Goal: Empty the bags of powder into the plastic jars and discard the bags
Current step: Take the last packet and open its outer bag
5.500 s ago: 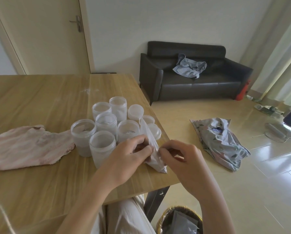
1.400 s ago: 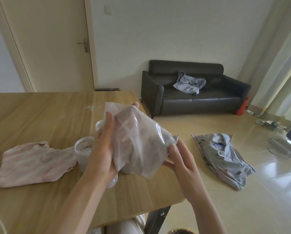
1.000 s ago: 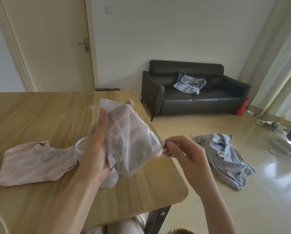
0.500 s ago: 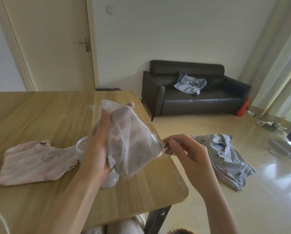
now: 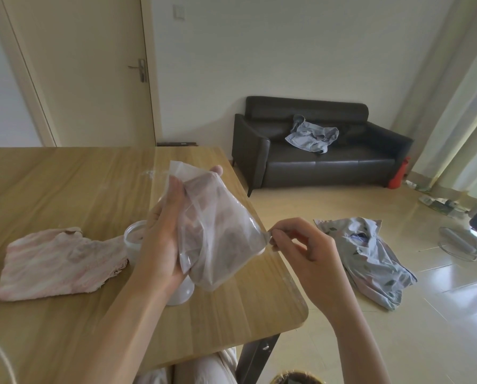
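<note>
A clear plastic bag point(image 5: 218, 231) with brownish powder inside is raised above the wooden table point(image 5: 65, 184). My left hand point(image 5: 162, 236) grips its left side, thumb in front and fingers behind, one fingertip showing past the top edge. My right hand point(image 5: 301, 248) pinches the bag's right corner between thumb and fingers. Most of the plastic jars are hidden behind the bag and my left hand. One jar's rim point(image 5: 133, 236) shows left of my hand, and the base of another jar point(image 5: 180, 293) shows below it.
A pink striped cloth point(image 5: 57, 263) lies on the table's left. A black sofa point(image 5: 315, 151) with grey clothing stands at the back. More patterned clothing point(image 5: 370, 259) lies on the floor at right. A basket's rim point(image 5: 295, 379) peeks in at the bottom edge.
Earlier the bag lay low by the jars between both hands. It is now lifted and spread over them. In the last second my right hand has kept pinching the corner, shifting slightly.
</note>
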`<state>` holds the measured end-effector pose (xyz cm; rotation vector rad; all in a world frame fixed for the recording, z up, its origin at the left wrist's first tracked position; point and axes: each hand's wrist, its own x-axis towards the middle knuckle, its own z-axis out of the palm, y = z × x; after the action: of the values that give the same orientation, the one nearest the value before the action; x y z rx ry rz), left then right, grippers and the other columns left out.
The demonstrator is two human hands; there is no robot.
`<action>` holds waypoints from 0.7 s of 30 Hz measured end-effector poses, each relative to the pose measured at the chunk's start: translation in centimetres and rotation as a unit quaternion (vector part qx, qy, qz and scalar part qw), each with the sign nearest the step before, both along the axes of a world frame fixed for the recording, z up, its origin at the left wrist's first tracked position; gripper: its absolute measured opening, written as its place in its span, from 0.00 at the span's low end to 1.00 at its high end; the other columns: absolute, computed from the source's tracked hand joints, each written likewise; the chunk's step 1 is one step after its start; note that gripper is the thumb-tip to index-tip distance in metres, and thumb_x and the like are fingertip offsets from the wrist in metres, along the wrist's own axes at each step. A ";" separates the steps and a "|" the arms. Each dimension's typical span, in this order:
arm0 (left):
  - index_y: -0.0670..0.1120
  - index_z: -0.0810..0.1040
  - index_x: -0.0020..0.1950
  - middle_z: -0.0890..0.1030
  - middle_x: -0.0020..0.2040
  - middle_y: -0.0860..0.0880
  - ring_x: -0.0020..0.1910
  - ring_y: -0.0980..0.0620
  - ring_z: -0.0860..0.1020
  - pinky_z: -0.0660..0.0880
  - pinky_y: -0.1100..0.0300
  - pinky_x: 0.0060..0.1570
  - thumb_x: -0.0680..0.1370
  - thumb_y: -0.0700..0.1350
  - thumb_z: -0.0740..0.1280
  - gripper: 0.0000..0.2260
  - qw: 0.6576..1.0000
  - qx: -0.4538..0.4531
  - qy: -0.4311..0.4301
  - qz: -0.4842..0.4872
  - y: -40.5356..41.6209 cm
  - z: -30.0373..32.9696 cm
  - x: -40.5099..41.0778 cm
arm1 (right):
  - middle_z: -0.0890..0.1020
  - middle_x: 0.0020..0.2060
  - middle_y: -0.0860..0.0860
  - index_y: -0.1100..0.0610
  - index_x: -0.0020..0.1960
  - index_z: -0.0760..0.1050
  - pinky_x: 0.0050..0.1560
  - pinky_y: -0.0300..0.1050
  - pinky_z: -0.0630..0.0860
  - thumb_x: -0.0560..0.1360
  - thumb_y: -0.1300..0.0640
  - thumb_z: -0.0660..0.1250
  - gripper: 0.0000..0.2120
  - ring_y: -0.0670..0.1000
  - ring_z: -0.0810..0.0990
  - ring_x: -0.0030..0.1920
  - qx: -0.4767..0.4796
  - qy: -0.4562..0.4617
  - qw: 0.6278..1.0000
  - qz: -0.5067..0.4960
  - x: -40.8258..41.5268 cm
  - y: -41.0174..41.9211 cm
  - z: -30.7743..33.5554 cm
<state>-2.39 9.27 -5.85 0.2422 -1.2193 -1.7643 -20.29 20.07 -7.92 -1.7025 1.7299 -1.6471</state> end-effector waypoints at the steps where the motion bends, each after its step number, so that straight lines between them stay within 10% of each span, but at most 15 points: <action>1: 0.48 0.77 0.67 0.77 0.63 0.47 0.63 0.46 0.75 0.78 0.54 0.53 0.72 0.67 0.68 0.31 1.000 -0.002 0.000 0.000 0.0 0.0 0.0 | 0.82 0.39 0.38 0.47 0.45 0.78 0.46 0.41 0.80 0.77 0.63 0.66 0.10 0.45 0.82 0.43 0.004 0.004 1.000 -0.005 0.0 0.0 0.0; 14: 0.53 0.87 0.52 0.86 0.53 0.48 0.57 0.51 0.84 0.79 0.64 0.52 0.77 0.60 0.67 0.15 0.989 -0.067 -0.086 0.103 0.5 -0.3 -0.1 | 0.78 0.43 0.40 0.52 0.47 0.74 0.46 0.30 0.74 0.79 0.64 0.62 0.08 0.42 0.77 0.45 -0.143 0.104 0.958 -0.224 -2.6 -0.6 3.4; 21: 0.51 0.86 0.55 0.85 0.57 0.48 0.60 0.49 0.82 0.78 0.53 0.62 0.77 0.61 0.67 0.17 0.985 -0.089 -0.096 0.112 0.5 -0.4 -0.5 | 0.75 0.43 0.37 0.51 0.48 0.73 0.47 0.28 0.73 0.80 0.63 0.61 0.07 0.37 0.76 0.46 -0.145 0.118 0.948 -0.259 -3.2 -1.0 4.4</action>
<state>-2.86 9.76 -6.28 0.4342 -1.4213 -1.4544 -23.46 19.10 -3.51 -1.7208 2.3028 -2.0706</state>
